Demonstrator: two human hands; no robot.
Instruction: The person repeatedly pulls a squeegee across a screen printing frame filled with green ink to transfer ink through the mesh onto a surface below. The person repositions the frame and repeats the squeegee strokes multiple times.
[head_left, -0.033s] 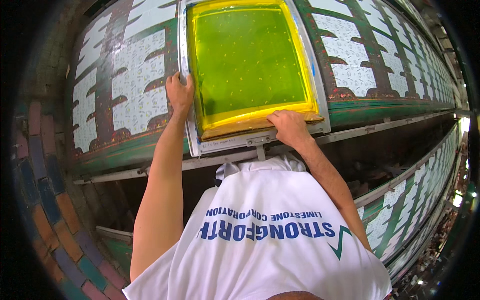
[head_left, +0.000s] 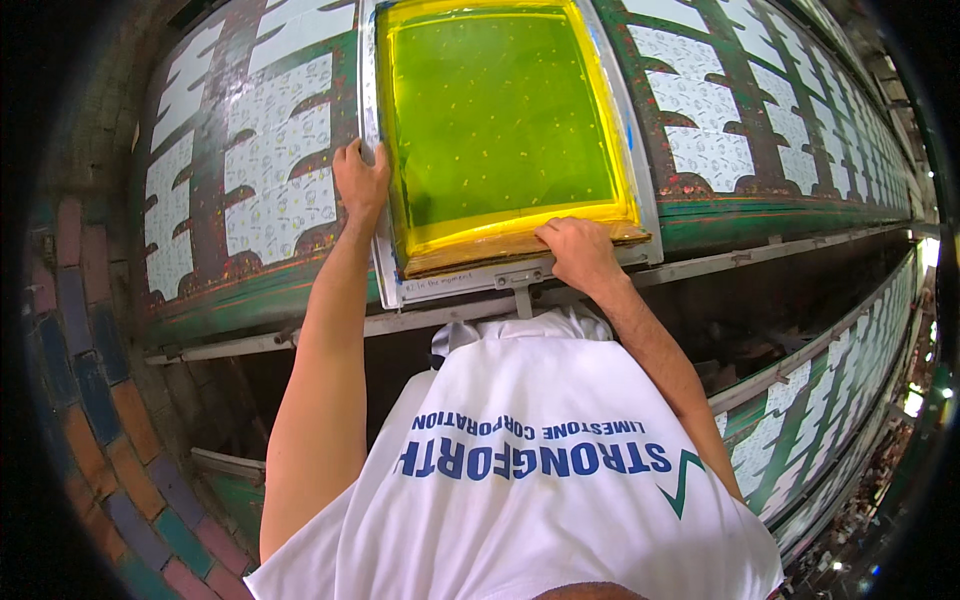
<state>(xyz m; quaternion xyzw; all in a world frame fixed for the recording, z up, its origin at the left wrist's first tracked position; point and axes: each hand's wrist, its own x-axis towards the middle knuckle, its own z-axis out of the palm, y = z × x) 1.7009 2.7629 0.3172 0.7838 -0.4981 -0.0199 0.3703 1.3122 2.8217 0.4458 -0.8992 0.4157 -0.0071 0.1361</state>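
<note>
Screen-printing frame (head_left: pixel 505 130) is being seated flat on the printed cloth (head_left: pixel 250 190) covering the long bench (head_left: pixel 260 300). Left hand (head_left: pixel 360 180) is being pressed on its left rail, fingers together. Right hand (head_left: pixel 580 250) is being curled over the near edge. Judged: registration step; alignment check is being called for next.

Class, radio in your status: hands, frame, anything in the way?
Left hand flat on the screen frame left edge. Right hand on the wooden squeegee. Nothing blocking.
</note>
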